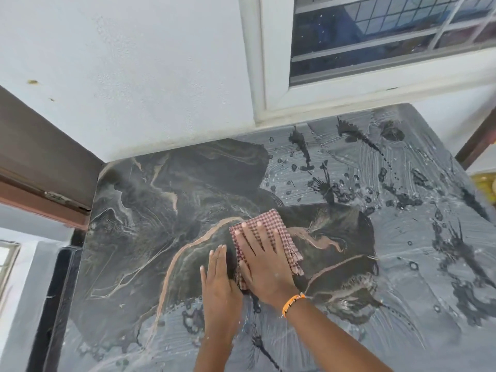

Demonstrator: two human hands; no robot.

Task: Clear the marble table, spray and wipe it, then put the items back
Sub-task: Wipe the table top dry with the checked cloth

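Note:
The dark marble table (150, 205) fills the lower view, with tan veins on its left half. Its right and near parts are covered in whitish, streaky wet film with dark splashes. A folded red-and-white checked cloth (268, 224) lies near the middle of the top. My right hand (264, 261) presses flat on the cloth, fingers spread, an orange band at the wrist. My left hand (218, 280) lies flat on the bare marble just left of the cloth, fingers together, its thumb side touching the right hand.
A white wall (134, 76) and a white-framed window (375, 49) stand right behind the table. A brown door frame (40, 162) juts in at the left. A yellow object (485, 183) shows at the right edge. The floor drops away left of the table.

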